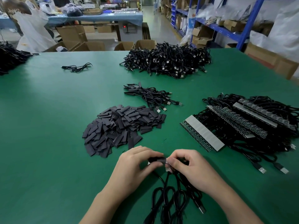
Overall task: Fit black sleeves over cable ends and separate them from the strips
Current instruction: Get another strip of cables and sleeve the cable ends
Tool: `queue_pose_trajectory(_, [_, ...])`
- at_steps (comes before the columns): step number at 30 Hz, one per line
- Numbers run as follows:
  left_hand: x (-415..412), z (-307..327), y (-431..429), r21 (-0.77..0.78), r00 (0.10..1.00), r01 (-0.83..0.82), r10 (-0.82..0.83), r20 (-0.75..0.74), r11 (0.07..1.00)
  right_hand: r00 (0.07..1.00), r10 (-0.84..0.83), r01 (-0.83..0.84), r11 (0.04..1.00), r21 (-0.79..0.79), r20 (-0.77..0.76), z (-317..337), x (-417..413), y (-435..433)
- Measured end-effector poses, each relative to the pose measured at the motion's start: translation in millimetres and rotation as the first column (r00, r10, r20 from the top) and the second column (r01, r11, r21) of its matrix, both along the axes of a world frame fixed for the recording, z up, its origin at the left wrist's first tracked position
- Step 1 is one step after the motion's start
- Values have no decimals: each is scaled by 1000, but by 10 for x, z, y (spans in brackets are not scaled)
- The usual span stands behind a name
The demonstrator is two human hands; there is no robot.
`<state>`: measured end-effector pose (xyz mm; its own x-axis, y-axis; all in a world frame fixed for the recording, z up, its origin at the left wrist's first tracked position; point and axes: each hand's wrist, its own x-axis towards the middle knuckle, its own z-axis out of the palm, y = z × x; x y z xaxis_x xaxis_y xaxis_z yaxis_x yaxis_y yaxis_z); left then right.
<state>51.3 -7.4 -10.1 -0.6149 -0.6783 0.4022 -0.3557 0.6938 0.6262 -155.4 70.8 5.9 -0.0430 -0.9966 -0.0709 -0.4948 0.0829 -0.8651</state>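
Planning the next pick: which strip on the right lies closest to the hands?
The front strip, leftmost of them, with its near end toward the right hand; the others lie farther back on the cables.

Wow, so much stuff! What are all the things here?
table: one, green, under everything.
sleeve pile: one, black, table middle.
big cable heap: one, black, far side.
small cable bundle: one, black, behind sleeve pile.
strips: several, grey, right, atop cables.
loose cables: few, black, far left.
cardboard boxes: many, brown, beyond table.
shelves: one row, blue, right background.
held sleeve: one, black, between the hands.
held cables: several, black, nearest edge.
left hand: one, pinching held sleeve.
right hand: one, gripping held cables.
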Motion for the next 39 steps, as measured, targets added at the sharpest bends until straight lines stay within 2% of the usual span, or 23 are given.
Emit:
queue_pose_trajectory(3, [3, 4, 8, 19, 1000, 17, -17, -11, 1000, 1000, -6, 6, 1000, 10, -5, -11, -6, 3])
queue_pose_trajectory(7, [2, 8, 12, 9, 999, 33, -33, -8, 999, 996, -38, 38, 999, -4, 78, -24, -22, 1])
queue_pose_trajectory(20, [-11, -12, 7, -55, 998, 48, -49, -29, 997, 983, -32, 36, 999, -19, 180, -146, -19, -33])
queue_pose_trajectory(29, [-16, -8, 28, 25, 994, -19, 22, -108, 1000, 942, 46, -64, 997, 43, 331, -115, -102, -29])
queue_pose_trajectory(39, [14, 20, 10, -37, 994, 16, -20, -110, 999, 951, 40, -47, 999, 15, 306, -101, -106, -36])
